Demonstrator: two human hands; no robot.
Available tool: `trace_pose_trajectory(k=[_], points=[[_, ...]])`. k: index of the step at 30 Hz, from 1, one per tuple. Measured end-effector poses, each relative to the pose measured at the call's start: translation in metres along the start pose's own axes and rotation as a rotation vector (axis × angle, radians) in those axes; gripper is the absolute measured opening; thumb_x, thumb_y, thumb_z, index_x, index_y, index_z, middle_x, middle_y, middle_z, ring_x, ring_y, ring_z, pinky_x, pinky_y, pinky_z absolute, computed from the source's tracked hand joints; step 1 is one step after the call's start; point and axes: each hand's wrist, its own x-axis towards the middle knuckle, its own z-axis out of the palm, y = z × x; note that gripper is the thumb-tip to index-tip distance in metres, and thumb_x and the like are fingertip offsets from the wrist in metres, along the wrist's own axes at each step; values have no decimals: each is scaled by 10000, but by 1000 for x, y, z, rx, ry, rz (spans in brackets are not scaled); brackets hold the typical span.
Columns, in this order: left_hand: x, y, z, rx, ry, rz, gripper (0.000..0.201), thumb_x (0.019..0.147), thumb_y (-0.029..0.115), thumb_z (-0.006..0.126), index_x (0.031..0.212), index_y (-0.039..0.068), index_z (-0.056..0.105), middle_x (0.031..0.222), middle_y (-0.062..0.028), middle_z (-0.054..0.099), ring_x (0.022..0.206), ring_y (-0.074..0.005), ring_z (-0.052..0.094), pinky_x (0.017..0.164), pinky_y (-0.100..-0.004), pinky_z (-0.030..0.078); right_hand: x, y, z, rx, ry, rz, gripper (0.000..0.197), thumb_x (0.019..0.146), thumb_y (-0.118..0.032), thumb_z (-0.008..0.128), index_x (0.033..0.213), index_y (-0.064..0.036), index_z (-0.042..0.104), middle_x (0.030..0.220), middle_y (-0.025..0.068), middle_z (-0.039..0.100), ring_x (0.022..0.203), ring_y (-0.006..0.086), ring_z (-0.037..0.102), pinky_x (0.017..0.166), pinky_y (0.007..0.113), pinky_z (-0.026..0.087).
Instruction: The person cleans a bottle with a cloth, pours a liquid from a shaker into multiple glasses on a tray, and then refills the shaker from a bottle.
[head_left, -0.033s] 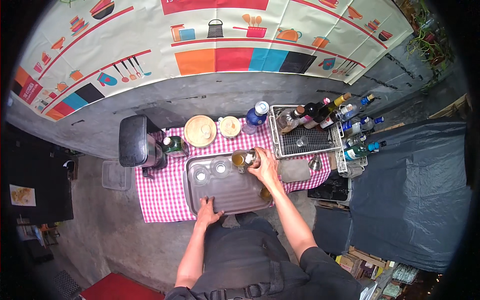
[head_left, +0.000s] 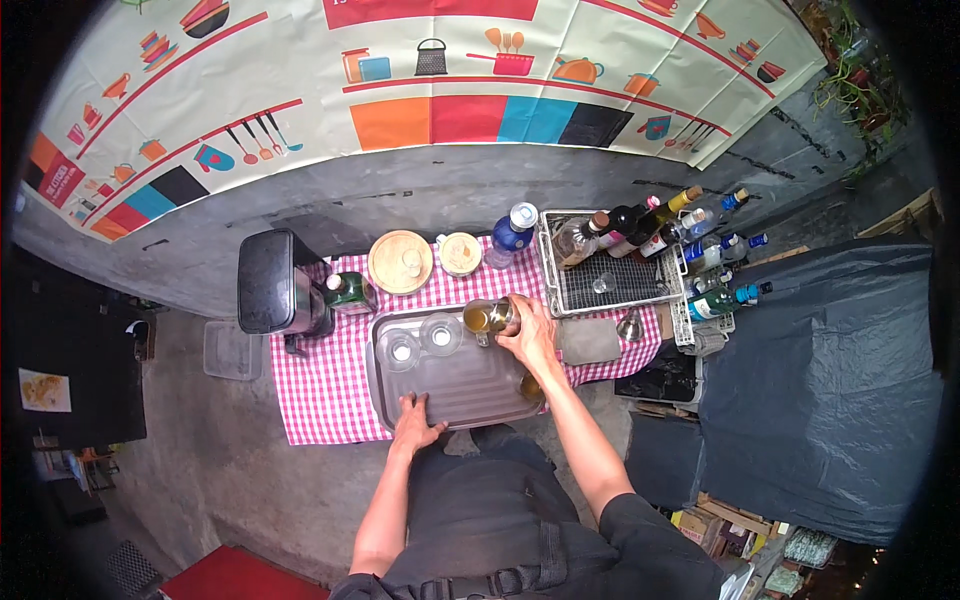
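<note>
My right hand [head_left: 530, 335] is closed round a small shiny vessel [head_left: 506, 318], tipped on its side with its mouth to the left. Its mouth meets or overlaps a mug [head_left: 477, 319] with amber liquid; whether they touch I cannot tell. The mug stands at the back of a dark ribbed tray [head_left: 455, 385]. Left of it are two clear stemmed glasses [head_left: 441, 336], seen from above. My left hand [head_left: 414, 425] lies with fingers apart on the tray's front left edge. Another amber-coloured glass [head_left: 531, 386] sits at the tray's right end, partly behind my right arm.
A black coffee machine [head_left: 275, 285], a green bottle [head_left: 350, 291], a wooden-lidded pot [head_left: 400, 262], a lidded cup [head_left: 460, 254] and a blue bottle [head_left: 513, 232] line the table's back. Bottles crowd a wire rack [head_left: 612, 290] at right. A grey cloth [head_left: 590, 341] and metal jigger [head_left: 630, 325] lie beside the tray.
The vessel in my right hand looks slightly more tilted, and amber shows inside where it was darker and whiter. My left hand has not moved.
</note>
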Motion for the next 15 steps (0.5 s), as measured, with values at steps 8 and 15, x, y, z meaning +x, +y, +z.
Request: trace_pose_trajectory(k=[8, 15], points=[[-1, 2, -2, -10, -14, -20, 928, 805, 366, 835, 1552, 53, 381, 1646, -272, 229, 1547, -426, 189, 1227, -485, 314, 2, -5, 0, -93, -17, 7, 885, 579, -183, 911, 1402, -165, 585, 1274, 92, 602, 1195, 334, 560, 987, 503, 446], [-2, 2, -3, -5, -17, -19, 928, 805, 370, 832, 1552, 50, 384, 1645, -271, 233, 1545, -425, 195, 1231, -472, 309, 3, -5, -9, -1, -42, 25, 921, 575, -191, 925, 1421, -130, 565, 1268, 117, 614, 1177, 337, 585, 978, 464, 475]])
